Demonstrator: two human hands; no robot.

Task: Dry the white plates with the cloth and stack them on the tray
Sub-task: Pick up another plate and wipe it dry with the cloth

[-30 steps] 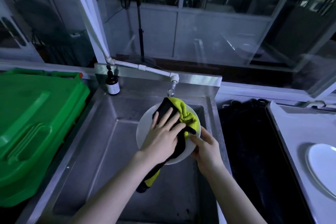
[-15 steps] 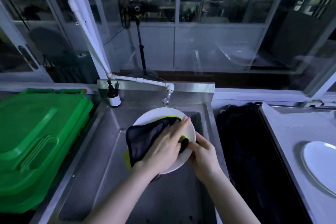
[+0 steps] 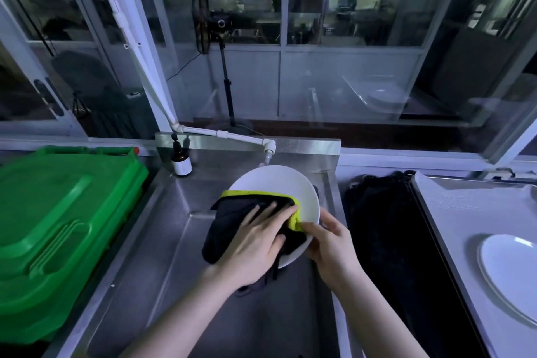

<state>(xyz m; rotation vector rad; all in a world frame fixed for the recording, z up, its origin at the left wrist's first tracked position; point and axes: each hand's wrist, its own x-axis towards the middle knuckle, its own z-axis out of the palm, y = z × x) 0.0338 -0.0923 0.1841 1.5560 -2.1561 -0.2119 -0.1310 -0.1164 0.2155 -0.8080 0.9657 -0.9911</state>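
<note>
Head view: white plate point(image 3: 279, 180) is held tilted over the steel sink point(image 3: 186, 241), its top rim just below the tap point(image 3: 268, 151) spout. Right hand point(image 3: 334, 250) grips the plate's lower right rim, thumb over the front face, fingers curled behind. Left hand point(image 3: 255, 244) lies flat on the cloth point(image 3: 232, 212), fingers straight and close together, pressing it onto the plate's face. The cloth is black with a yellow-green edge. That edge runs across the plate's middle and folds down next to the right thumb. The cloth's left part overhangs the plate's left rim, and a dark tail dangles below the left wrist over the basin. The upper half of the plate face is bare. Second plate point(image 3: 511, 267) lies flat on the tray point(image 3: 453, 227) at far right, cut by the frame edge, well apart from both hands. Black fabric-like item point(image 3: 383, 227) sits between sink and tray, can't tell what it is. Green plastic crate point(image 3: 58, 212) is just left of the sink. Small dark bottle point(image 3: 180, 161) with a pale label stands upright at the sink's back left corner, beside the white pipe feeding the tap.
</note>
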